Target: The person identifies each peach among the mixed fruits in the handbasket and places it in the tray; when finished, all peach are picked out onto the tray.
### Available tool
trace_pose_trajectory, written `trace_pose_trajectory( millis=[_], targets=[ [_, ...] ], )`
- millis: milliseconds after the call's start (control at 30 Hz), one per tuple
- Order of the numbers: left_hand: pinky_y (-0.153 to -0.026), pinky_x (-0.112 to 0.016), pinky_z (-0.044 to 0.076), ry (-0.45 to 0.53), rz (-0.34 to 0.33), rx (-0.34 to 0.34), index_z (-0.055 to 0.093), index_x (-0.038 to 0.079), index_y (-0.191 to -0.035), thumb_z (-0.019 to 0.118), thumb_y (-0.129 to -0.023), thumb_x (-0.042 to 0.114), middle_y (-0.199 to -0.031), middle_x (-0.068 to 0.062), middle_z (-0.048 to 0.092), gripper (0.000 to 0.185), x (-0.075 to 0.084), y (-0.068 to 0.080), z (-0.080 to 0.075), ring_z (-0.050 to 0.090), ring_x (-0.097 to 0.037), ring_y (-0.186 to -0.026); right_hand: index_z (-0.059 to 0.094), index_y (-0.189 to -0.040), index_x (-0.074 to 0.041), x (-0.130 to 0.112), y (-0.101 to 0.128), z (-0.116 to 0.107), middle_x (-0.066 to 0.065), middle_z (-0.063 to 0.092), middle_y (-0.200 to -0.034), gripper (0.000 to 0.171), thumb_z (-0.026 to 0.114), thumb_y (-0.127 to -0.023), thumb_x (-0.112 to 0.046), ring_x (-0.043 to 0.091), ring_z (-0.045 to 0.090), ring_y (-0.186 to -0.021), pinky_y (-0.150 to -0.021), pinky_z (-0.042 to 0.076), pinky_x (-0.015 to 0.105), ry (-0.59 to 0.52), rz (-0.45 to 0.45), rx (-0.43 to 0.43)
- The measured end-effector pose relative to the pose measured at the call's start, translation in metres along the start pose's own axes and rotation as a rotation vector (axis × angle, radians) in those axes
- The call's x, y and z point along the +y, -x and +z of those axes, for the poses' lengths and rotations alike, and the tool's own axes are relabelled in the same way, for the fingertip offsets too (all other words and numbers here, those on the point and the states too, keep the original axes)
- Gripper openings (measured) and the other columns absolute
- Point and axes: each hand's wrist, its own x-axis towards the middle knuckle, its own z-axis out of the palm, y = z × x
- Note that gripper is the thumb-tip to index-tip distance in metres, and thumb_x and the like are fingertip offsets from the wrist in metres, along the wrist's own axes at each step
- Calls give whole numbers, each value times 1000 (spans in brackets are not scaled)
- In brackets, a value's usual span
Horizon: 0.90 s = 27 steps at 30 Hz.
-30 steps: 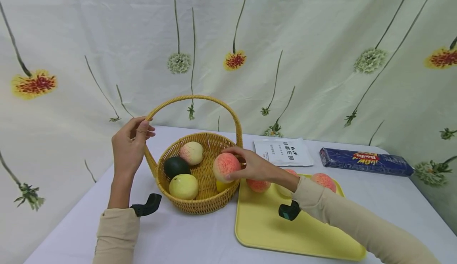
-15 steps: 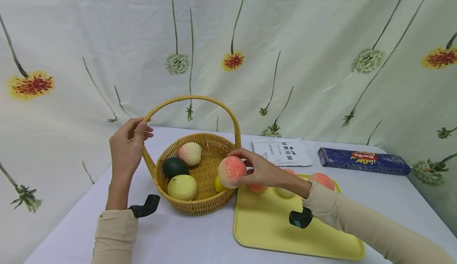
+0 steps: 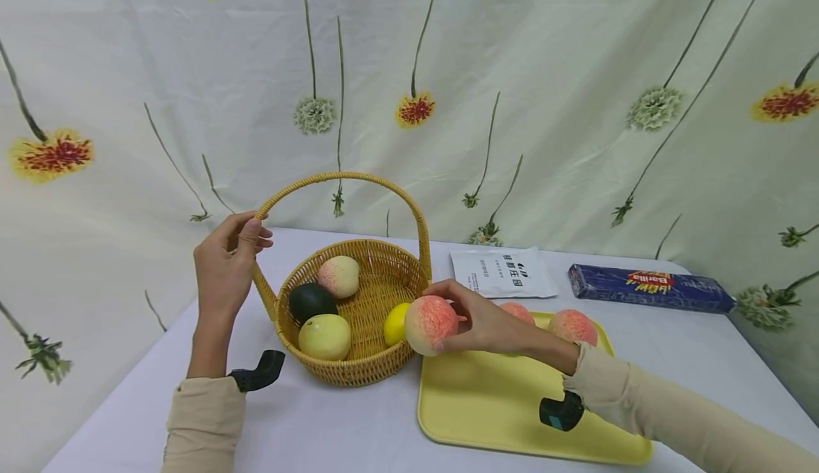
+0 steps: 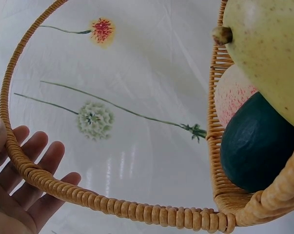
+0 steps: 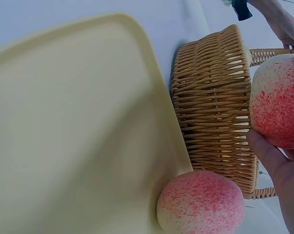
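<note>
My left hand (image 3: 224, 263) grips the arched handle (image 4: 112, 204) of a wicker basket (image 3: 352, 373) on its left side, thumb in front and fingers behind. Inside the basket lie a pale pink-flecked peach (image 3: 338, 277), a dark green avocado-shaped fruit (image 3: 311, 303), a pale yellow-green round fruit (image 3: 325, 336) and a bright yellow fruit (image 3: 395, 324). My right hand (image 3: 483, 323) holds a pink-and-cream peach (image 3: 430, 325) between thumb and fingers, over the basket's right rim and the tray's left edge. In the right wrist view, this peach overlaps the rim.
A yellow tray (image 3: 499, 416) lies right of the basket, with another peach (image 3: 574, 326) and more fruit partly behind my right arm. A white printed packet (image 3: 504, 272) and a blue Barilla box (image 3: 649, 288) lie behind it. A flowered cloth (image 3: 544, 53) hangs at the back.
My right hand has carried the peach rightward and slightly toward me, from inside the basket to its right rim, uncovering the yellow fruit. My left hand stays on the handle.
</note>
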Motion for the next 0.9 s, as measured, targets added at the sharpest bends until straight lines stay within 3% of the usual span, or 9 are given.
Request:
trace_pose_trajectory(
  millis=[467,667,900],
  targets=[
    [-73,-10,47,3,-1,0,65,10,-118,50,-98,37,-92,-6,67,37,-1,0,0,60,2,-77,42,-137,-9,11,19,-3,10,50,-130,65,72,-80,-15,28,55,-111,-93,50,34,45,18,-71],
    [-72,-10,46,1,-2,3,65,10,-118,50,-98,38,-92,-6,67,38,-1,0,0,60,3,-77,44,-136,-14,16,26,-1,8,39,-141,63,71,-79,-17,25,53,-115,-95,48,32,104,24,-112],
    [-72,-10,46,6,-2,1,65,10,-118,50,-98,38,-92,-5,67,38,0,0,0,60,2,-77,43,-138,-21,19,36,-3,3,45,-138,66,73,-79,-22,21,49,-120,-97,47,31,162,87,-131]
  ],
)
